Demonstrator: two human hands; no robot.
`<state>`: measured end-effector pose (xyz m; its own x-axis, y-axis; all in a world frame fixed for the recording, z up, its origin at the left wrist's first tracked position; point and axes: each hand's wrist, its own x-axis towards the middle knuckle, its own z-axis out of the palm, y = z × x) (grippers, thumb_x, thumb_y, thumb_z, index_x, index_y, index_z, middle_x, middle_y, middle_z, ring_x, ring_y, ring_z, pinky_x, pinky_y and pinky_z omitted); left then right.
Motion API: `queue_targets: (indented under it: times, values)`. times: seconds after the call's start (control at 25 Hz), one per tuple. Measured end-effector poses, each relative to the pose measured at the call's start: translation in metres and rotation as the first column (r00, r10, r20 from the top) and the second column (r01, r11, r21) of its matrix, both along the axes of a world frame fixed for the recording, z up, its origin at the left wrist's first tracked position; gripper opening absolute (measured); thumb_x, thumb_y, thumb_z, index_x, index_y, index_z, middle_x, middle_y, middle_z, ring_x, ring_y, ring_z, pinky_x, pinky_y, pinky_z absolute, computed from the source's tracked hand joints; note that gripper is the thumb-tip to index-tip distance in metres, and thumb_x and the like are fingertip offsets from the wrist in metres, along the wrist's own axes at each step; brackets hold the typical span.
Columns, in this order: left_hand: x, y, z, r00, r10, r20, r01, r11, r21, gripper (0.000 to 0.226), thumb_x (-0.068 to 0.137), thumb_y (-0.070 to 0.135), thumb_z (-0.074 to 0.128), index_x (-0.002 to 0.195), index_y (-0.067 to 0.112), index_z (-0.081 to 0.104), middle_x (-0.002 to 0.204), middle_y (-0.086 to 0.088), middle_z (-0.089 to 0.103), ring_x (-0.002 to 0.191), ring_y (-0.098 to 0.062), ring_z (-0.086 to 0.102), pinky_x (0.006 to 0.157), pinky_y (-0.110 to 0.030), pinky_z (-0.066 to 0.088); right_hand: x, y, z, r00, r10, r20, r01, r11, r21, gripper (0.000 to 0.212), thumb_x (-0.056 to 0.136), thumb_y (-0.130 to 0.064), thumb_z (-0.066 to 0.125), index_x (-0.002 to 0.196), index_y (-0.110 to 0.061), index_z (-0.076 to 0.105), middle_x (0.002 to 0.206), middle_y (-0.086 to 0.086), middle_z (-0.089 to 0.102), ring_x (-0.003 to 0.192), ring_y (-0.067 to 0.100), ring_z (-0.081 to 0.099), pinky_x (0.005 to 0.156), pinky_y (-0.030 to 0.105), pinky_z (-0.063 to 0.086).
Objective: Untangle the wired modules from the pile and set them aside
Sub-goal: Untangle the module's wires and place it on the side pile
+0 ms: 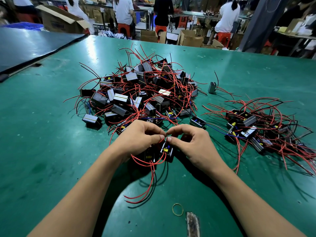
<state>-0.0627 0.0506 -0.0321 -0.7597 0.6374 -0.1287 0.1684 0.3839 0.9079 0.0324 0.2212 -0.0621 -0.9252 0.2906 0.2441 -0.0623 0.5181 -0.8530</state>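
Two bare hands meet at the lower centre of the frame over a green table surface (51, 151). The left hand (136, 141) and the right hand (193, 147) each curl thumb and forefinger inward, tips almost touching. Both pinch the top end of a small black box-shaped module (167, 152), which has yellow and blue parts showing inside. Long red and black wires (151, 178) loop from this module and trail toward the bottom of the frame. A second dark module sits just under the left palm; whether that hand holds it cannot be told.

Above the hands, at the centre of the frame, lies a large tangled pile of black modules with red wires (142, 93). A smaller group of wired modules (248, 122) lies apart at the right. One single grey-black module (212, 87) stands between the two heaps. A tan rubber band (177, 209) lies near the bottom edge, beside a worn brown patch (192, 223) in the table. Along the top of the frame, several people sit on red stools (222, 37) among cardboard boxes.
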Motion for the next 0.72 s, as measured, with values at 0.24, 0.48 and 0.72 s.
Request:
queue_targets:
  times: [0.24,0.48,0.72]
  values:
    - [-0.0009,-0.0006,-0.0012,0.999,-0.036,0.003,0.036,0.999,0.026,0.009,0.090,0.016,0.070,0.087,0.022,0.076,0.073,0.000,0.075,0.063,-0.007,0.066,0.058,-0.014,0.051,0.0004,-0.0007,0.0002,1.000,-0.010,-0.006,0.010,1.000,-0.023,0.008,0.082,-0.022,0.081,0.082,-0.026,0.074,0.060,-0.016,0.065,0.050,0.001,0.046,0.050,0.017,0.037]
    - [0.0003,-0.0005,-0.0028,0.999,-0.046,-0.025,0.046,0.998,0.031,0.010,0.092,0.021,0.069,0.085,0.024,0.076,0.075,-0.001,0.075,0.064,-0.008,0.065,0.058,-0.015,0.050,0.0009,0.0010,0.0025,1.000,-0.005,0.006,0.005,0.999,-0.047,0.006,0.082,-0.026,0.081,0.082,-0.027,0.075,0.065,-0.005,0.071,0.053,0.006,0.052,0.054,0.024,0.043]
    - [0.0035,0.0039,-0.0041,0.998,-0.058,-0.028,0.058,0.998,0.024,0.016,0.096,0.023,0.063,0.085,0.019,0.073,0.069,-0.010,0.065,0.060,-0.019,0.053,0.058,-0.030,0.041,-0.0006,0.0054,-0.0005,0.996,0.039,-0.080,-0.031,0.994,0.106,0.011,0.082,-0.020,0.082,0.089,-0.025,0.075,0.074,-0.013,0.070,0.051,0.003,0.048,0.053,0.014,0.038]
